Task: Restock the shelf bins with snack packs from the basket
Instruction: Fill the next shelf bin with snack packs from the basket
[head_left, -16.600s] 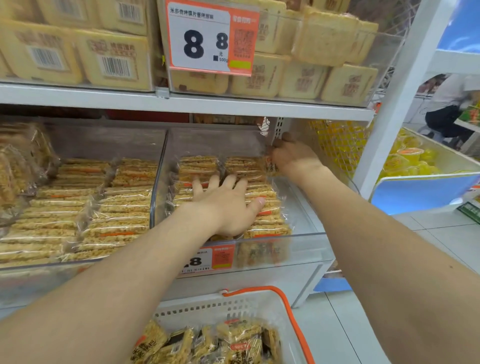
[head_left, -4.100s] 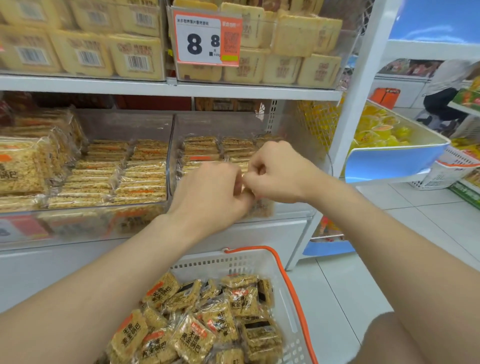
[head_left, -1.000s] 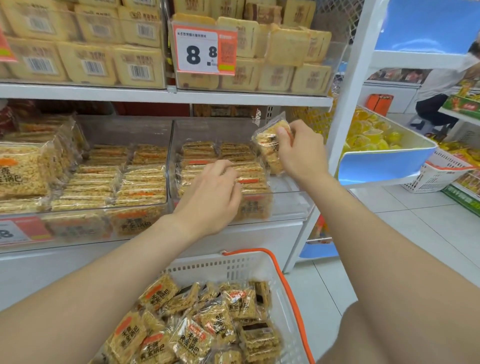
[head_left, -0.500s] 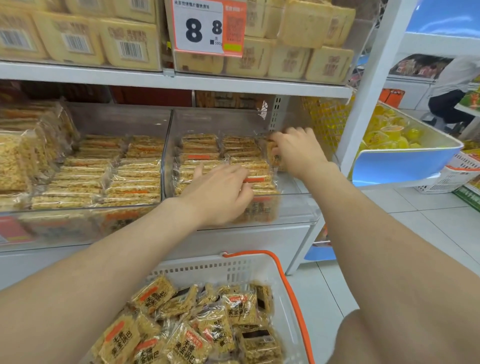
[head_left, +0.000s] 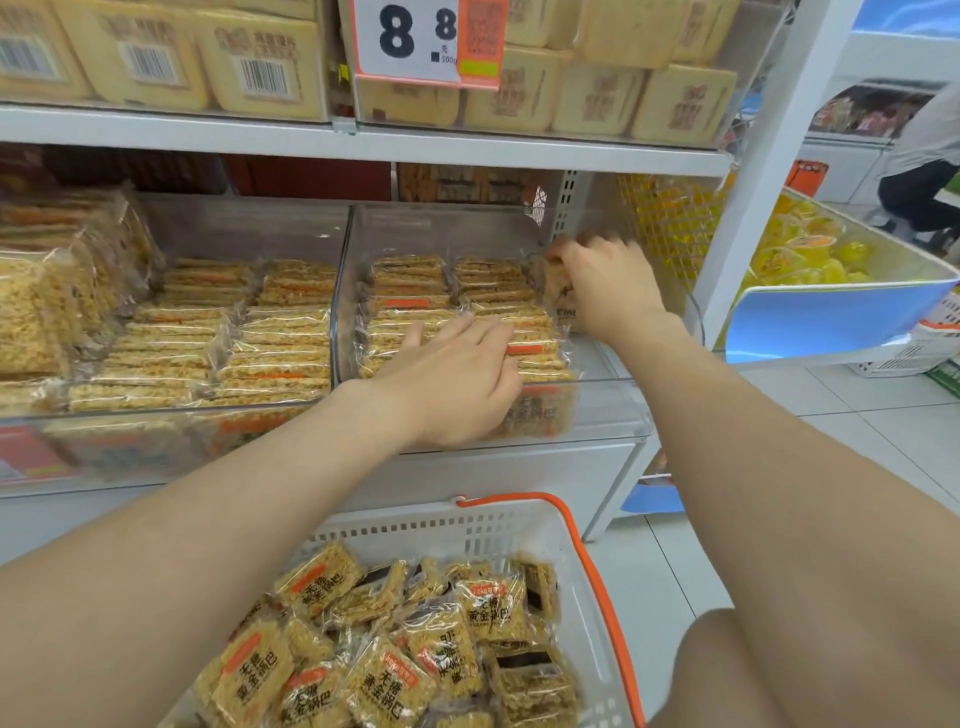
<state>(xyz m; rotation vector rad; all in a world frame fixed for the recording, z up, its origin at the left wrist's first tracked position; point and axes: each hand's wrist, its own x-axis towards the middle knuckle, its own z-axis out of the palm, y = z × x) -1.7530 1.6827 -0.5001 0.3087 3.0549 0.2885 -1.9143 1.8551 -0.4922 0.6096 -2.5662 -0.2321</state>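
Observation:
A clear plastic shelf bin (head_left: 610, 410) holds rows of golden rice-crisp snack packs (head_left: 410, 291) standing on edge. My left hand (head_left: 457, 384) lies flat on the front rows, fingers spread, pressing them. At the bin's back right, my right hand (head_left: 605, 286) grips one snack pack (head_left: 558, 291) and sets it upright beside the rows. Below, a white basket (head_left: 582, 566) with an orange handle holds several loose snack packs (head_left: 395, 654).
A second clear bin (head_left: 291, 228) to the left is full of the same packs. The upper shelf (head_left: 467, 143) carries pale boxed cakes and an 8.8 price tag (head_left: 426, 36). A blue-edged tub of yellow jelly cups (head_left: 810, 260) and another person (head_left: 924, 166) are to the right.
My right hand brought a pack from above the bin down into its back right corner. My left hand stayed pressed on the front rows. The camera moved closer to the shelf.

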